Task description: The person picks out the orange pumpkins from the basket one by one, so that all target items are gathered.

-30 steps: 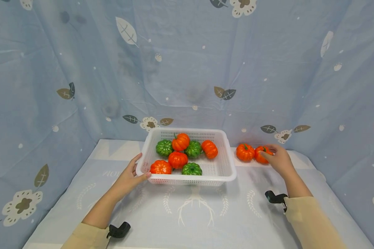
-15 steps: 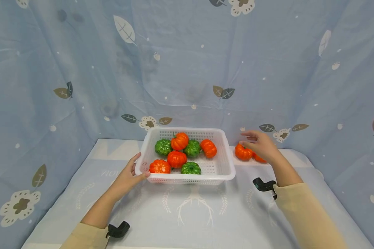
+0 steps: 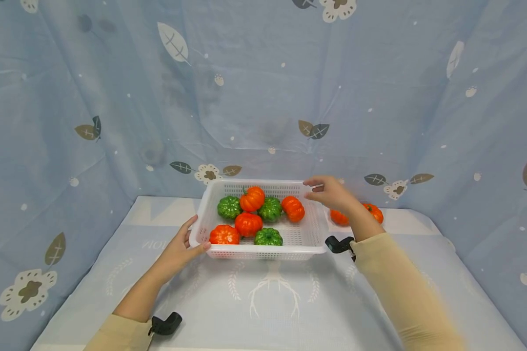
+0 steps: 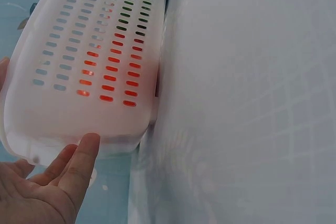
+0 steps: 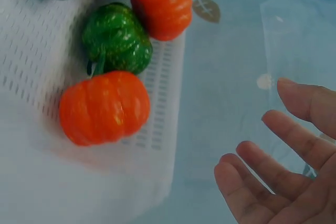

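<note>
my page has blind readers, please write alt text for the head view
A left hand holds the left end of a white basket with four orange pumpkins and three green ones, while an empty right hand hovers near its far right corner. Two more orange pumpkins sit on the table at right, partly hidden by the arm.

the white basket (image 3: pixel 263 249) has room at front right; the front green pumpkin (image 3: pixel 268 237) blocks leftward.
</note>
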`<state>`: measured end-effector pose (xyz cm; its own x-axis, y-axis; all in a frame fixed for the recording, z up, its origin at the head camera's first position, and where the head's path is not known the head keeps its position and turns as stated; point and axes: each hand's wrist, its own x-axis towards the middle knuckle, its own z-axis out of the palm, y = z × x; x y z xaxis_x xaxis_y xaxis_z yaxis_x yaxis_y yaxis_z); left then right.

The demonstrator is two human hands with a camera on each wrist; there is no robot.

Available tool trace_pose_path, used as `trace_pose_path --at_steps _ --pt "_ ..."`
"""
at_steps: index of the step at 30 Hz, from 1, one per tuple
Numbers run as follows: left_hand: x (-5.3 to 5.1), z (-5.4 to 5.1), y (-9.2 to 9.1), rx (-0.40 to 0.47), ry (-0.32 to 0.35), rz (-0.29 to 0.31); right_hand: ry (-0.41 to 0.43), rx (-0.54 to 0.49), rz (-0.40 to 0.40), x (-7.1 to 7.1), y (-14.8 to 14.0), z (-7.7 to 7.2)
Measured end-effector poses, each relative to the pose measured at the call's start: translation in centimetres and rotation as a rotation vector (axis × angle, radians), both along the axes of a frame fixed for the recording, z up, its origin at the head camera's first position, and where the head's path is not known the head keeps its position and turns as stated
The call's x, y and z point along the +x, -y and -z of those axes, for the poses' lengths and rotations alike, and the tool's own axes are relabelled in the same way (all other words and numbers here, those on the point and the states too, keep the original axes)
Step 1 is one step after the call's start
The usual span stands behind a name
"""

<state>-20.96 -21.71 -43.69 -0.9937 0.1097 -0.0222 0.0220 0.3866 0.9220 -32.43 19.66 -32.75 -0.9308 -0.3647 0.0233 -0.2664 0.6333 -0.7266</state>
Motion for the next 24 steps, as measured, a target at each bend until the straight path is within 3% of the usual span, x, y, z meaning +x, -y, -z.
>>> trace_pose_path --at_steps 8,16,24 --pt "-0.1 -0.1 -0.1 0.014 0.001 0.000 0.021 -0.006 -0.040 -1.9 2.5 1.6" --pt "-0.1 -0.2 -0.1 -0.006 0.002 -0.008 0.111 -0.044 -0.005 -3.0 3.2 3.1" --pt "0.0 -0.2 0.0 -0.011 0.003 -0.007 0.109 0.017 0.031 -4.4 4.3 4.8"
